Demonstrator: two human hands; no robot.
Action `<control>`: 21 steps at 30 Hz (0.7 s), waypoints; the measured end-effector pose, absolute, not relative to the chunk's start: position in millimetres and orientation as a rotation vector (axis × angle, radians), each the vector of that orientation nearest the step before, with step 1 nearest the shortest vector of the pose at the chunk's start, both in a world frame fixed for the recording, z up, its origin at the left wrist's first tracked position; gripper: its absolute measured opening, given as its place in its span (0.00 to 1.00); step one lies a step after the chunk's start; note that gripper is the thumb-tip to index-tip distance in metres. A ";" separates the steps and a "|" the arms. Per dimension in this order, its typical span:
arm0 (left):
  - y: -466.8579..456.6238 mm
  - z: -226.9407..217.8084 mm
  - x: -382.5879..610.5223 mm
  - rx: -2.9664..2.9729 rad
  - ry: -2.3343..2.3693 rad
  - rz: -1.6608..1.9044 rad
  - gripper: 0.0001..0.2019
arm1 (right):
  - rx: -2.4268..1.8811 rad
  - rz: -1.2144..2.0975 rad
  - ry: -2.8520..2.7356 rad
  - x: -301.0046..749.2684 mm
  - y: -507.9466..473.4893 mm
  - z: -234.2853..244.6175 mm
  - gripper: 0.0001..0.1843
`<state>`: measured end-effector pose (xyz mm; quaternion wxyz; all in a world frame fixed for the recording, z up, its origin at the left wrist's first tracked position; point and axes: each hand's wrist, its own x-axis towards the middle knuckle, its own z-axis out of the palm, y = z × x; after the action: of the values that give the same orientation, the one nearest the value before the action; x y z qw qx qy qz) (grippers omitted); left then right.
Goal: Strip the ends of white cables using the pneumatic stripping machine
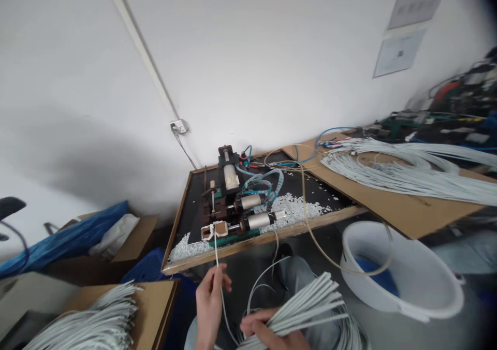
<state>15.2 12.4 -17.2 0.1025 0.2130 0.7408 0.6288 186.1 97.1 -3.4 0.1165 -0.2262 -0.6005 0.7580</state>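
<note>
My left hand (208, 301) pinches a single white cable (216, 249) just in front of the bench edge. Its upper end reaches into the jaws of a small pneumatic machine (215, 230), between two taped blocks; whether they grip it cannot be made out. Low in the view, my right hand (267, 330) is closed around a thick bundle of white cables (306, 303), whose cut ends point up and to the right. Loose strands curve between the two hands.
White scraps (297, 209) litter the wood-framed bench (229, 247). A tan hose (310, 231) loops down near a white tub (411, 293) at right. More cables lie on cardboard (373, 213) at right and in a pile (97, 319) at lower left.
</note>
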 end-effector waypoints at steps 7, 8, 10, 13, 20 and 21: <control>-3.7 -9.0 45.1 0.936 2.044 1.371 0.24 | -0.496 2.288 -1.780 173.9 88.0 -9.6 0.17; -3.1 -7.3 44.0 0.919 2.045 1.329 0.24 | -0.502 2.293 -1.785 174.2 87.7 -8.3 0.18; -1.4 -5.0 40.6 0.874 2.043 1.279 0.25 | -0.518 2.299 -1.775 176.2 88.0 -5.6 0.20; 0.6 -5.4 40.4 0.825 2.019 1.271 0.25 | -0.510 2.307 -1.726 178.5 89.2 -5.0 0.20; 0.2 -8.8 64.1 0.726 1.961 1.370 0.25 | -0.476 2.294 -1.684 171.6 91.2 -15.5 0.14; -0.2 -8.2 66.1 0.725 1.968 1.376 0.24 | -0.459 2.292 -1.685 170.8 91.1 -16.1 0.14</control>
<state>66.1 -0.2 -8.2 0.3114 0.2746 0.7456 0.5212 170.8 91.1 -16.1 0.1298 -0.1581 -0.5799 0.7886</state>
